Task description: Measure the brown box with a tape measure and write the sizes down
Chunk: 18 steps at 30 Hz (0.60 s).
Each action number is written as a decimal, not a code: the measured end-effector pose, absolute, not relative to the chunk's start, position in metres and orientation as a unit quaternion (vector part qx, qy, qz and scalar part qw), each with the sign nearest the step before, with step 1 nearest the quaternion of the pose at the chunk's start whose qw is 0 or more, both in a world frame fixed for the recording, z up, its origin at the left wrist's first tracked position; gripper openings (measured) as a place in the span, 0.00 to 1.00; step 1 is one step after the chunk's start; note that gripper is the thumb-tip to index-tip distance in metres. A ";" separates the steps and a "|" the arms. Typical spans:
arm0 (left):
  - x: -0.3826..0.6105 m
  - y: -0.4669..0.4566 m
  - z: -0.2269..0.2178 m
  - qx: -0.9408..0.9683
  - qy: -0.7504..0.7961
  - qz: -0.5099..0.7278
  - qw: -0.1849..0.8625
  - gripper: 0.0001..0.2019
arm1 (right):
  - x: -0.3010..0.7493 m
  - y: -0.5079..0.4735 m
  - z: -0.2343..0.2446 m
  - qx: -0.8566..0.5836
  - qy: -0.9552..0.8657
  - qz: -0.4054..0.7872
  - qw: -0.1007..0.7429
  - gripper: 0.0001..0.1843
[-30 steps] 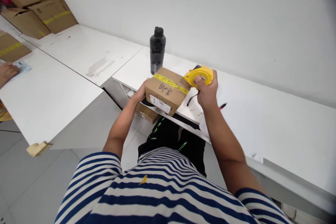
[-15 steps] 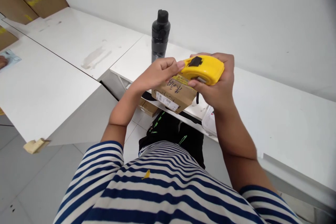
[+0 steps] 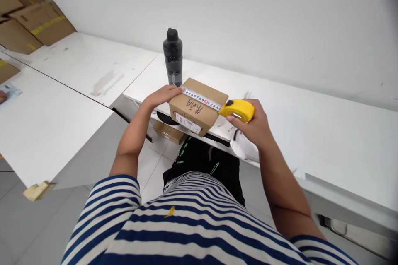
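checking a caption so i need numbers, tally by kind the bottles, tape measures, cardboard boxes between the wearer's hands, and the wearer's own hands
black bottle: 1
yellow tape measure: 1
cardboard box between the hands: 1
wearer's hands, left hand and right hand: 2
total: 5

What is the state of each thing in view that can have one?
Tape measure: blade drawn out across the box
Cardboard box: closed, marked with handwriting
Bottle: upright, cap on
Carton at far left: sealed with yellow tape
Left hand: at the blade's outer end
Right hand: gripping the tape measure
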State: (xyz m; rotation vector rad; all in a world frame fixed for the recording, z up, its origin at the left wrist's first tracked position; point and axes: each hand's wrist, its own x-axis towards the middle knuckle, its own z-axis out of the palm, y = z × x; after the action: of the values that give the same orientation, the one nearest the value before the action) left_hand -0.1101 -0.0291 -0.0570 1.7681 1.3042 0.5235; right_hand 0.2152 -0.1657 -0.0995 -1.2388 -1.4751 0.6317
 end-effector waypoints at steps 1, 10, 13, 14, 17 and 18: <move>-0.106 -0.030 -0.059 0.714 0.518 0.203 0.425 0.20 | 0.211 -0.163 -0.098 -0.522 -0.619 0.261 0.526 0.29; -0.095 -0.022 -0.051 0.736 0.493 0.225 0.406 0.15 | 0.208 -0.144 -0.095 -0.510 -0.633 0.247 0.528 0.28; -0.096 -0.021 -0.036 0.705 0.494 0.306 0.407 0.16 | 0.209 -0.119 -0.082 -0.456 -0.674 0.224 0.536 0.29; -0.097 -0.024 -0.028 0.696 0.489 0.348 0.395 0.17 | 0.210 -0.113 -0.073 -0.430 -0.692 0.217 0.538 0.29; -0.094 -0.055 -0.006 0.687 0.441 0.458 0.351 0.21 | 0.216 -0.116 -0.045 -0.380 -0.720 0.190 0.549 0.29; -0.089 -0.072 -0.004 0.689 0.415 0.484 0.345 0.23 | 0.219 -0.126 -0.039 -0.369 -0.729 0.169 0.552 0.29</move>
State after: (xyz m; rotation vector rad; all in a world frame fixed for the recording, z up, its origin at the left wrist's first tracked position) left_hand -0.0888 -0.0722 -0.0040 1.7900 1.0775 1.2557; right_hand 0.2194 -0.1257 -0.0393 -0.8718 -1.7229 0.3995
